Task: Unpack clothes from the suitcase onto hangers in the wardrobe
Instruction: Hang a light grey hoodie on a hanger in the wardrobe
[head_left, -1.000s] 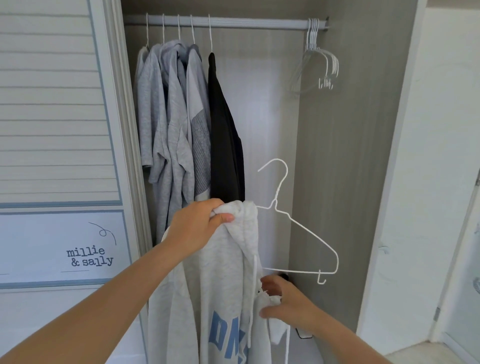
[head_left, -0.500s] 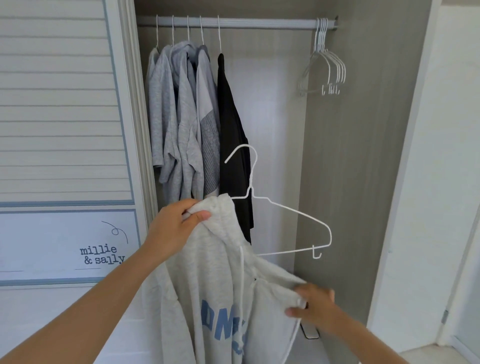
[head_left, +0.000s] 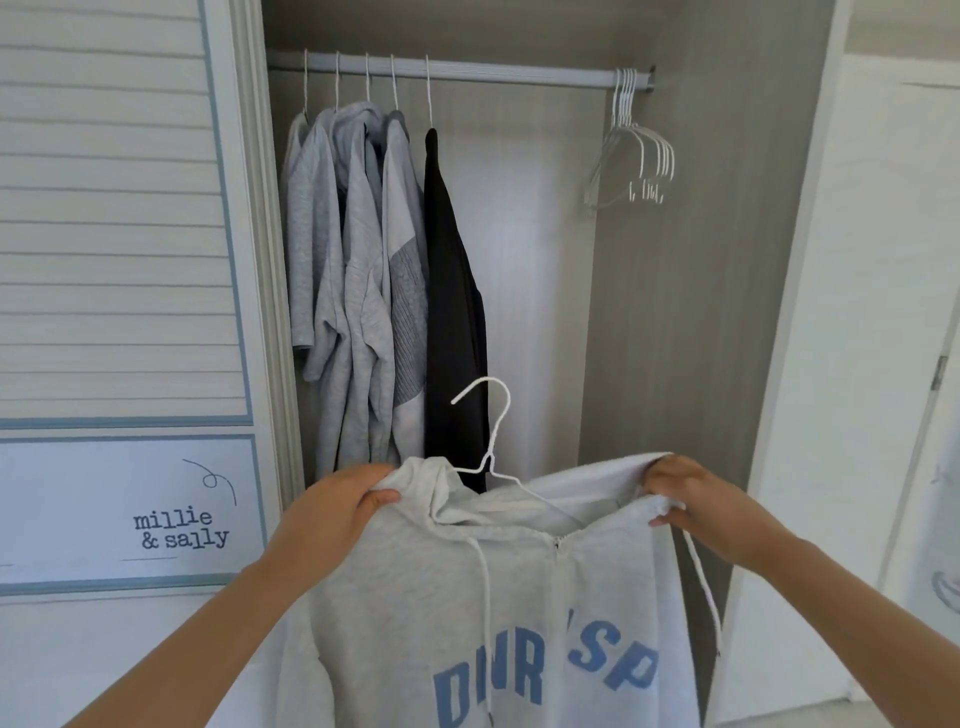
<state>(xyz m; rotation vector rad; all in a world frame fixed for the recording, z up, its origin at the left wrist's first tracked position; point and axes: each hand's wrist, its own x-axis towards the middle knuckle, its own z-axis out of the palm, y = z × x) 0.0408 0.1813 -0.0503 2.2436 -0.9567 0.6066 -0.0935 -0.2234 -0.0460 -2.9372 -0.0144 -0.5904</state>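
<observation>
- The left hand grips the top edge of a light grey hoodie well below the rail, under its left half. The fingers are curled over the cloth and the thumb is pressed on the front.
- The right hand pinches the hoodie's other top corner, below the rail's right half. Its fingers are closed on a bunched fold.
- The hoodie hangs stretched between the two hands, front toward the camera and entirely below the rail. It touches neither the rail nor the clothes that hang from it.
- A white wire hanger sits in the hoodie's neck opening. Its hook stands up between the hands, well short of the rail. One arm of it slopes down inside the collar, and the rest is hidden by cloth.
- Blue block letters run across the hoodie's chest. A white drawstring hangs down the front, and a second one trails under the right hand.
- At the rail's left end, several grey garments hang close together on white hangers.
- Just right of them on the rail hangs a black garment, touching the nearest grey one.
- At the rail's far right end a bunch of spare hangers hangs bare, well apart from the clothes.
- Left of the rail stands a slatted white door with a panel that reads "millie & sally".
</observation>
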